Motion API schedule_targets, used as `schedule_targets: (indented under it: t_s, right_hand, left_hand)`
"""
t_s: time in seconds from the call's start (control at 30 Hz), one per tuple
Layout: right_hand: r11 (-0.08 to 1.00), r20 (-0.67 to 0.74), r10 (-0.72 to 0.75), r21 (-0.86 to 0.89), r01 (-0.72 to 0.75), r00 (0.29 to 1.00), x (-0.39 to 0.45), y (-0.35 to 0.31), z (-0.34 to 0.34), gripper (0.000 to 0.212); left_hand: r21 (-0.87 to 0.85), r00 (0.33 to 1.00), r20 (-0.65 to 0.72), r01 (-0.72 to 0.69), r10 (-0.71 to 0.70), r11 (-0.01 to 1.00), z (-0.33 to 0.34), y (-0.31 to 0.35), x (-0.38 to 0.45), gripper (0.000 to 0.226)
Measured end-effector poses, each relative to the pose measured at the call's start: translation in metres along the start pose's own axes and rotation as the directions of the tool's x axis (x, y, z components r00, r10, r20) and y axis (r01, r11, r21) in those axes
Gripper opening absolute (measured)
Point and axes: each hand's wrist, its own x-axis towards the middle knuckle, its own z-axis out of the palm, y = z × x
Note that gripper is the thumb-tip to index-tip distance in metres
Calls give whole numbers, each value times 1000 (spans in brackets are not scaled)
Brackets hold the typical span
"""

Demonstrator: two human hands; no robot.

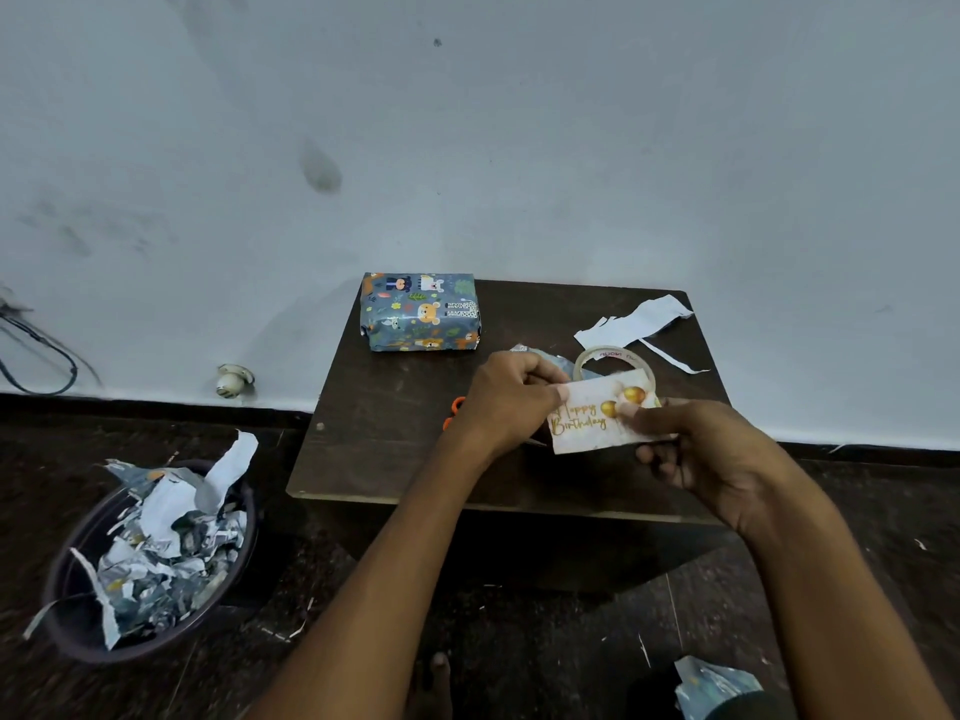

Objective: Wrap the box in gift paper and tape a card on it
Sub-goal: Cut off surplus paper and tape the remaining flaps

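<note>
The box, wrapped in blue animal-print gift paper, sits at the back left corner of the small dark table. I hold a white "Happy Birthday" card with gold balloons above the table's right half. My left hand pinches the card's left edge. My right hand pinches its right side, thumb on the front. A clear tape roll lies just behind the card, partly hidden by it.
Orange scissor handles peek out from under my left hand. White paper scraps lie at the table's back right. A dark bin full of paper offcuts stands on the floor at left. Another scrap lies on the floor at lower right.
</note>
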Motion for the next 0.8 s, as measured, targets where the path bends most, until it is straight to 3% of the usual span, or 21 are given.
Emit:
schedule_targets:
  t_s: [0.07,0.2,0.33,0.4,0.47,0.53,0.57,0.67,0.73,0.8]
  right_hand:
    - [998,-26,-62,-7,62,998,-1,-1,-1,8]
    - [983,-106,-184,-8,184,977,-1,-2,9,14]
    - [974,-123,-217,35,223,968,4,-6,30,16]
    - [971,-122,-223,63,232,967,8,-7,40,14]
    - [969,-115,-225,75,235,967,12,-9,50,11]
    - [968,-110,-233,69,241,966,18,-10,61,21]
    - [968,-111,-232,68,241,966,19,-11,66,25]
    - [972,-95,-217,69,224,971,23,-13,77,22]
    - [975,-87,-205,71,212,975,25,-14,80,18]
    - [977,-86,-196,72,202,977,26,-14,82,15]
  left_hand:
    - [-101,999,-46,-19,14,995,-2,3,0,13]
    - [-97,987,-154,-57,41,994,-10,2,2,11]
    - [-42,935,-333,-148,126,988,-32,-6,6,24]
    - [-36,871,-471,-175,138,984,-48,-12,9,33]
    - [0,753,-646,-167,127,986,-69,-20,14,45]
    - [24,670,-737,-108,91,994,-91,-28,20,66]
    - [25,682,-730,-57,57,998,-100,-32,24,81]
    - [19,805,-592,66,-42,998,-118,-38,39,122]
    - [-5,874,-479,89,-81,996,-120,-41,48,131]
    - [-5,911,-409,45,-43,999,-117,-46,55,125]
